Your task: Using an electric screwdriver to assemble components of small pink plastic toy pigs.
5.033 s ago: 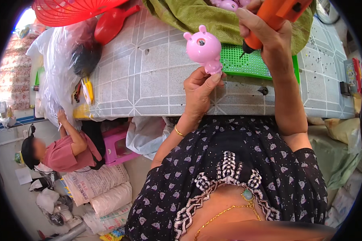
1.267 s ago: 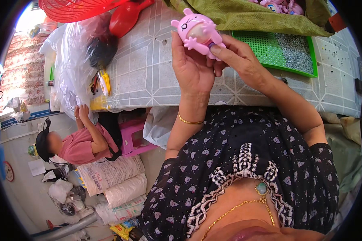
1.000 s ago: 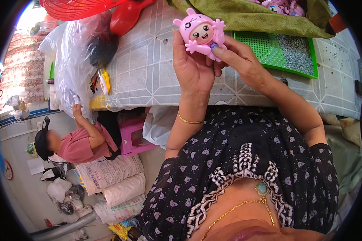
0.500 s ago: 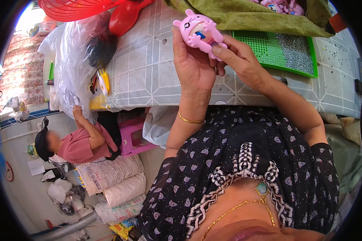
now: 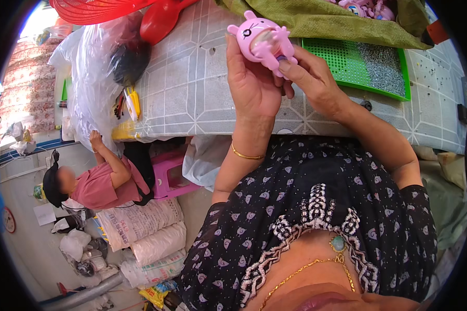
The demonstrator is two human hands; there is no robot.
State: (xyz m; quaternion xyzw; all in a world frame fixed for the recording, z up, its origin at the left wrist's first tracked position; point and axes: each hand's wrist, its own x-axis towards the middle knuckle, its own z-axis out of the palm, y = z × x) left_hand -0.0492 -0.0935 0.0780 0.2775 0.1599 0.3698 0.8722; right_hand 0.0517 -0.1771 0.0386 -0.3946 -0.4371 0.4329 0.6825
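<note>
**Pink toy held up for a close check over the table edge**

The left hand (image 5: 251, 88) was clenched around a pink rabbit-eared toy (image 5: 262, 39), raising it above the near edge of the tiled table (image 5: 192, 88). The right hand (image 5: 314, 78) came in from about four o'clock of the toy, its fingertips (image 5: 290, 65) pinching the toy's lower right side. Judged from this grip, the step in hand looked like an inspection or a small adjustment of the toy; the next move would call for a steady left hold while the right fingers work the small part, whose detail was too blurred to tell.

At two o'clock of the toy lay a green tray (image 5: 347, 57) with a heap of small grey pieces, well apart from both hands. At twelve o'clock an olive cloth (image 5: 316, 20) held more pink toys (image 5: 355, 8). At nine o'clock stood a clear plastic bag (image 5: 91, 78), with a red fan guard (image 5: 96, 8) above it. Below the table at seven o'clock another person in a pink shirt (image 5: 96, 186) sat beside stacked white sacks (image 5: 145, 228). Nothing stood between the hands and the toy.
</note>
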